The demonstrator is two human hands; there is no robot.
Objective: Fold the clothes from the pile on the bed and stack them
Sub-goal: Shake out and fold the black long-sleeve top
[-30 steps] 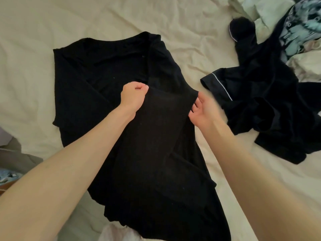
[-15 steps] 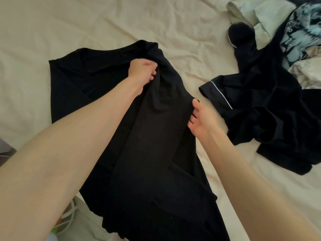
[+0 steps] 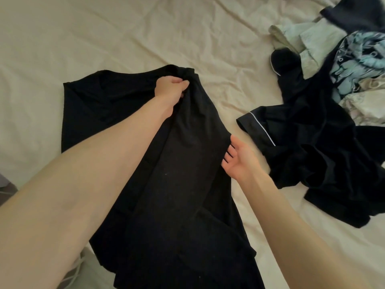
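Forearms reach in from the near edge over a large black knit garment [image 3: 177,195] spread on the cream bed sheet [image 3: 104,38], its lower part running off the bottom of the view. Just past the near cloth, the right hand [image 3: 239,161] lies palm up at the garment's right edge, fingers straight and slipped under the fabric fold, so its grip is loose rather than closed. Farther up, the left hand [image 3: 169,88] has its grip closed on a bunched fold of the same black garment, near the top right corner, fingers curled round the cloth. The garment's upper left part lies flat on the sheet. To the right, apart from the black garment, lies a crumpled dark navy pyjama top with white piping [image 3: 312,155]. Beyond it, at the far right, a pile of clothes [image 3: 354,65] holds a pale green piece, a blue-and-black patterned piece and a cream patterned piece.
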